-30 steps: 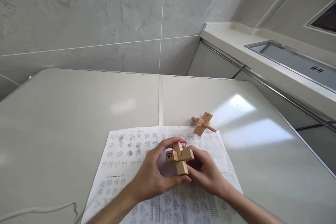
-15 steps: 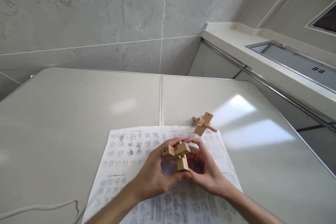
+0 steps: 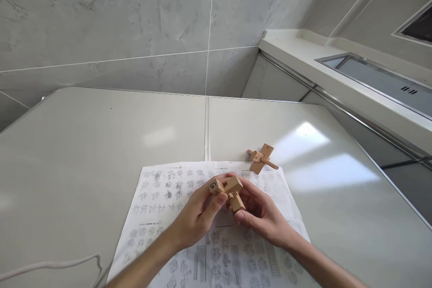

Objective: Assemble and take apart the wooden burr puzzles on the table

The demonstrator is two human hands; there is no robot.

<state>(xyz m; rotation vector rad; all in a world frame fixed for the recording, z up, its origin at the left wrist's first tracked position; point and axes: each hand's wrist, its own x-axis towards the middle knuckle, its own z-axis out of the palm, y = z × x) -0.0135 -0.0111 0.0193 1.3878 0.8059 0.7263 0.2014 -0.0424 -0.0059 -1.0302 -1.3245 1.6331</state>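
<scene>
Between both hands is a small wooden interlocking puzzle (image 3: pixel 233 185) of light blocks joined crosswise; one block end carries a black handwritten mark like a "G". My left hand (image 3: pixel 202 211) grips its left side, thumb pressed on the front near the marked block. With its thumb at the lower block's end, my right hand (image 3: pixel 265 216) is closed round the right side. The fingers behind the puzzle are partly hidden. Past the hands, several more wooden puzzle pieces (image 3: pixel 262 158), crossed together and marked with numbers, rest at the far edge of the printed sheet.
A large printed sheet (image 3: pixel 135 234) with rows of small diagrams lies under the hands on the pale table (image 3: pixel 84 153). At lower left runs a white cable (image 3: pixel 50 264). A tiled wall stands behind; a counter (image 3: pixel 297 49) with a glass-topped panel is at right.
The puzzle has tilted, its lower block now slanting to the right. My left thumb has moved up from the bottom block onto the front, and my right fingers have closed in around it.
</scene>
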